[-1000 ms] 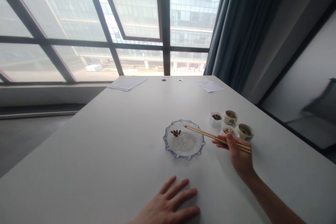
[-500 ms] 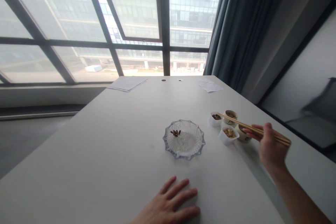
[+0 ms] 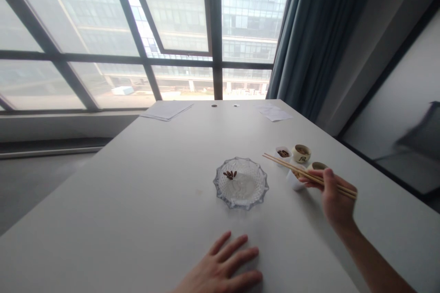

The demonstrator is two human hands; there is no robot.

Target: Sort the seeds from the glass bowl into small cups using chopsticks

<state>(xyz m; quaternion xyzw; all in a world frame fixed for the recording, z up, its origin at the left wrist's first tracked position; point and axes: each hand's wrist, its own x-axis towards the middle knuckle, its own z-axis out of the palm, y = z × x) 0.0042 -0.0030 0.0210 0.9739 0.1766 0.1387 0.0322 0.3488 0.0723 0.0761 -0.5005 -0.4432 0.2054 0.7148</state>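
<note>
A window [image 3: 182, 9] stands beyond the white surface [image 3: 137, 192], which carries a glass plate [image 3: 245, 190]. The left hand [image 3: 225, 263] lies spread nearby, its grip released; the right hand's [image 3: 338, 199] grip holds chopsticks [image 3: 285, 163] — these cross before the nearer tub [image 3: 294, 183], while the hand partly hides the nearer cup [image 3: 318, 165]. A farther tub [image 3: 288, 158] and farther cup [image 3: 298, 157] stand behind. Small dark pieces [image 3: 230, 175] lie in the plate.

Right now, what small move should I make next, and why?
I'd probably ease the chopsticks left, over the glass dish near its dark pieces. Held in the right hand, they appear to end between that dish and the white cup of similar pieces. Whether they grip one is too small to tell.
</note>
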